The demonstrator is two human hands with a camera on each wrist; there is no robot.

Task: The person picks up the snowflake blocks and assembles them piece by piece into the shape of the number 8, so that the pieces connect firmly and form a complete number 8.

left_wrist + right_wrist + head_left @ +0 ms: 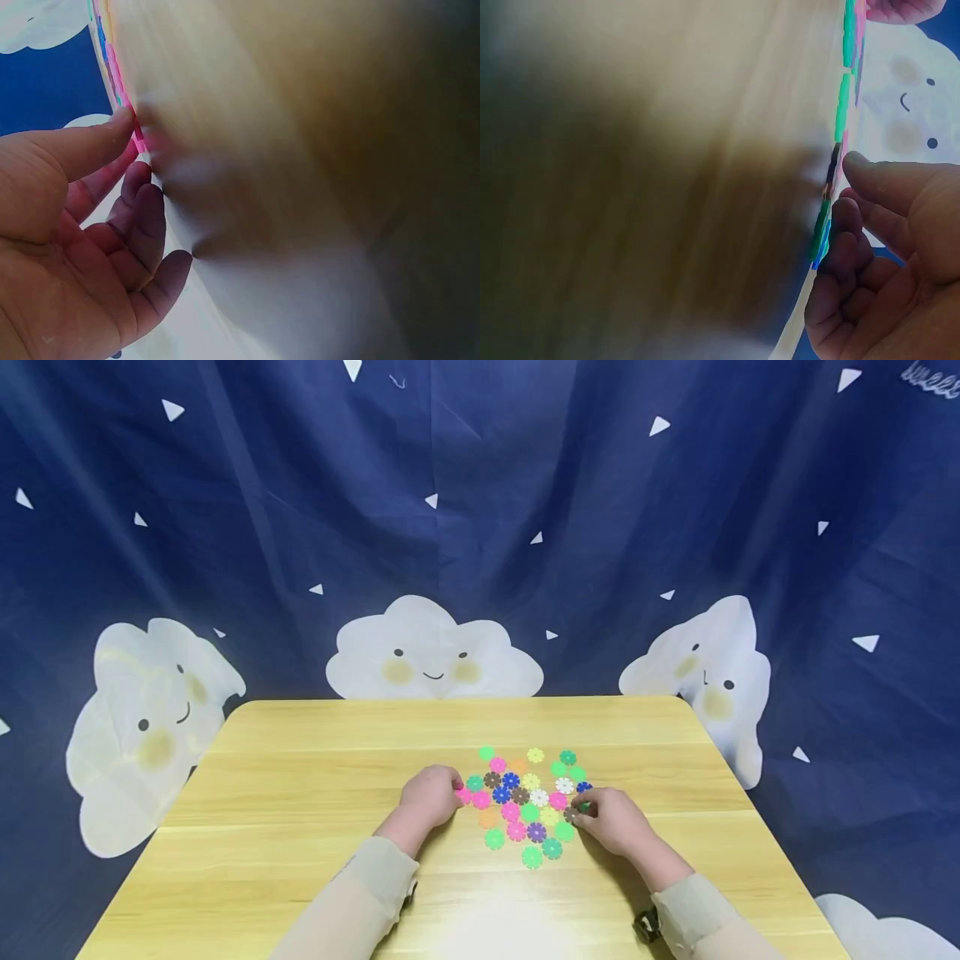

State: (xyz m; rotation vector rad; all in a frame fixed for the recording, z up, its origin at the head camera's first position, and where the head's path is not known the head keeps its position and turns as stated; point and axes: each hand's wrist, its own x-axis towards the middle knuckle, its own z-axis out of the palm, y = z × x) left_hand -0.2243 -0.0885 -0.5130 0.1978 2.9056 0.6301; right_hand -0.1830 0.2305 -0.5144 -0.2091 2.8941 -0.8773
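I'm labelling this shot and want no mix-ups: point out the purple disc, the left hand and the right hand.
Purple disc [536,832]: head view, on its centre.
Left hand [79,262]: left wrist view, on the palm.
Right hand [617,821]: head view, on its back.

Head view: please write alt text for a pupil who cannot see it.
A person's left hand and right hand flank a cluster of colourful notched discs on a wood-grain table, before a blue backdrop printed with smiling clouds.
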